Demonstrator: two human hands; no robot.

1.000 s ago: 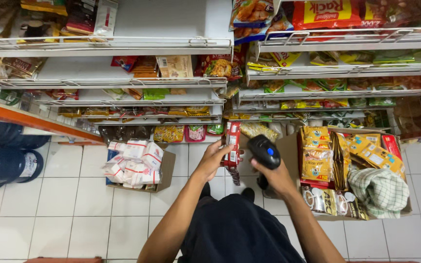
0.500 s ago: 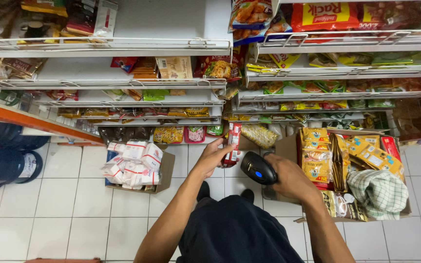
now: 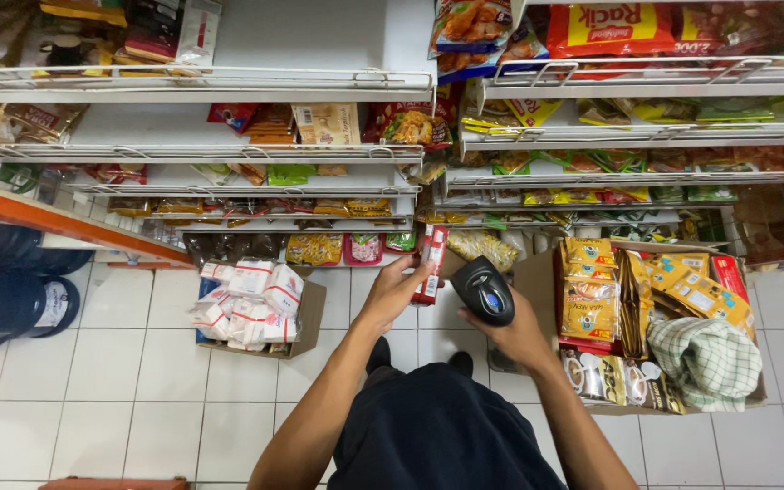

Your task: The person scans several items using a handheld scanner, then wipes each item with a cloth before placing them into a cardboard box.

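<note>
My left hand (image 3: 394,289) grips a slim red and white packet (image 3: 431,263), held upright in front of the lower shelves. My right hand (image 3: 517,332) holds a black handheld barcode scanner (image 3: 485,290), whose head points toward the packet from the right and sits a few centimetres from it. Both forearms reach out from my dark clothing (image 3: 437,431) at the bottom of the view.
White wire-fronted shelves (image 3: 229,83) with snack packets fill the top. A cardboard box of white packs (image 3: 251,304) sits on the tiled floor at left. An open carton of yellow and red sachets (image 3: 646,308), with a checked cloth (image 3: 705,358) on it, stands at right. Blue water jugs (image 3: 6,286) are far left.
My right hand has carried the scanner up and leftward, from beside the carton to close by the packet. My left hand keeps the packet nearly still.
</note>
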